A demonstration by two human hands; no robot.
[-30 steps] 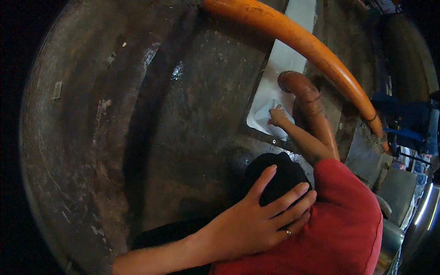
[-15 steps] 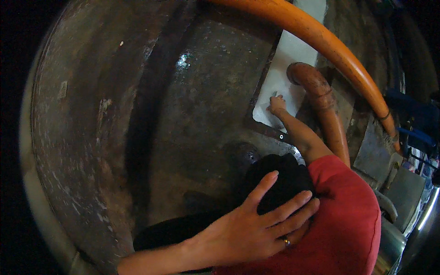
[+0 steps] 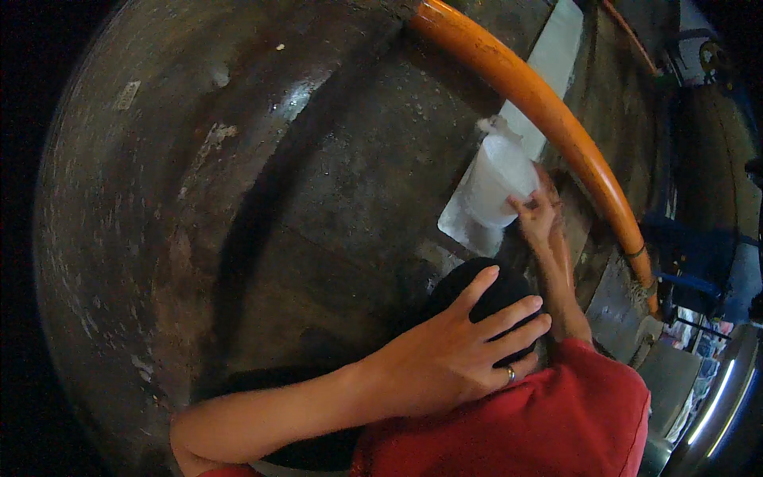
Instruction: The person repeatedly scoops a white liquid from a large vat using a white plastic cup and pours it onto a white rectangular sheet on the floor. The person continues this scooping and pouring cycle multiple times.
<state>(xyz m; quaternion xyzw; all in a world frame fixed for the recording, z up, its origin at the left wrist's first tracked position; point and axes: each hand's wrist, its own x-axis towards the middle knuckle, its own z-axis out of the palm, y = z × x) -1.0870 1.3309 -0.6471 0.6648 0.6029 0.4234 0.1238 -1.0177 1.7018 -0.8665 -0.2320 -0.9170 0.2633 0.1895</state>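
Note:
My right hand [image 3: 538, 216] reaches forward and pinches the near rim of a white, translucent plastic tub [image 3: 499, 179]. The tub is tilted over the near end of a pale, wet trough or slab [image 3: 455, 221] set in the floor. Something whitish and blurred, perhaps water, shows at the tub's far side; I cannot tell for sure. With its fingers spread, my left hand [image 3: 449, 362] lies across my black-clad knee [image 3: 485, 282]. It holds nothing, and a ring is on one finger.
A long orange pipe [image 3: 548, 99] curves over the trough from the far side to the right. Behind my right arm, a brownish pipe [image 3: 554, 187] is partly hidden. Dark, wet floor [image 3: 334, 183] spreads to the left. Blue metalwork [image 3: 687, 246] stands at the right.
My right hand was bare at the pale trough; now it grips the white tub, which has come into view. The view has shifted a little. My left hand stays spread on the knee.

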